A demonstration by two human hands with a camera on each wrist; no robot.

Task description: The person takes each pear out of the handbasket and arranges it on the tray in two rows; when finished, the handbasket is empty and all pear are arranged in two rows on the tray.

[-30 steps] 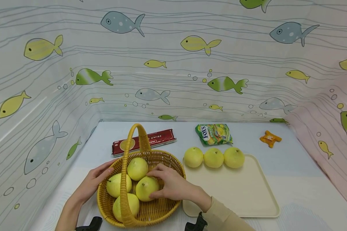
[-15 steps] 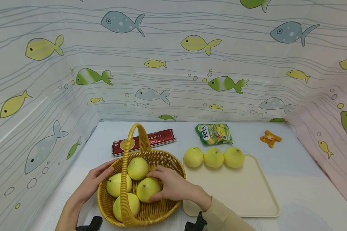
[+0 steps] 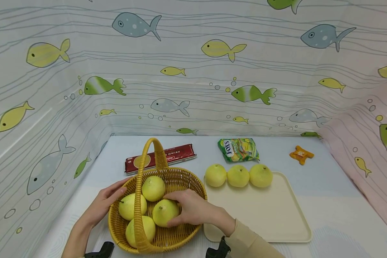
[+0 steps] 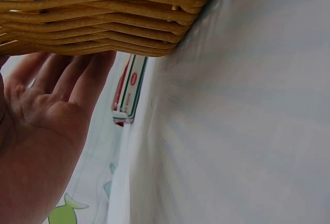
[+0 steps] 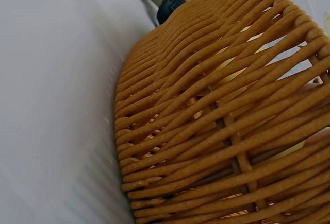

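In the head view a yellow wicker basket with a tall arched handle holds several yellow-green fruits that look like pears. My right hand reaches in over the right rim, thumb and fingers curved around a pear in the middle of the basket. Another pear lies just behind it, with more to its left, partly behind the handle. My left hand rests against the basket's left outer side. In the left wrist view its fingers reach up to the woven wall. The right wrist view mostly shows weave, hiding the right fingers' grip.
A cream tray lies right of the basket, with three round yellow fruits lined along its back edge. Behind stand a red biscuit pack, a green candy bag and a small orange packet. Fish-patterned cloth walls surround the table.
The pear under my right hand has shifted slightly right and toward the near side of the basket, and the hand has lowered a little with it. My left hand stays in place.
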